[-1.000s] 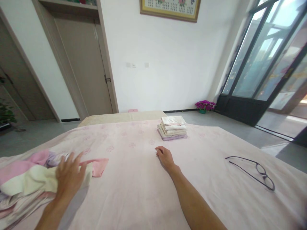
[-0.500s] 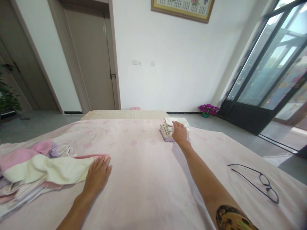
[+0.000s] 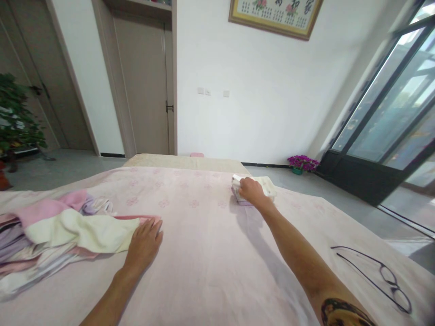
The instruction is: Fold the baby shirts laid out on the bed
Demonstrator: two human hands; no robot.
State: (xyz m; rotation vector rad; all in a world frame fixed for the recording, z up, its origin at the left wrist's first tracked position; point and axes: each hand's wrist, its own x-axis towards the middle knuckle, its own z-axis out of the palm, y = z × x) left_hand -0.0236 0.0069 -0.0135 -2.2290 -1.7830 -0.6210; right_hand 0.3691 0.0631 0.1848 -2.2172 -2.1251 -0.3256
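My left hand [image 3: 144, 240] lies flat with fingers stretched out over the right end of a pale yellow cloth [image 3: 81, 231] and a pink edge [image 3: 152, 218] beneath it. These belong to a loose heap of pink, lilac and white cloths on the left. Out in front, my right hand [image 3: 252, 190] is on a small stack of folded cloths, its fingers curled at the left side of the white top cloth [image 3: 268, 184]. The fingertips are partly hidden. A lilac layer [image 3: 243, 202] shows at the bottom of the stack.
A pink flowered sheet [image 3: 204, 253] covers the surface under both hands. Black-framed glasses [image 3: 384, 274] lie unfolded at the right. Beyond the far edge stand a beige-covered surface [image 3: 183, 162] and purple flowers in a pot [image 3: 302, 164].
My right hand's fingers have curled inward on the white top cloth. My left hand stays flat on the yellow cloth. The whole view has shifted slightly.
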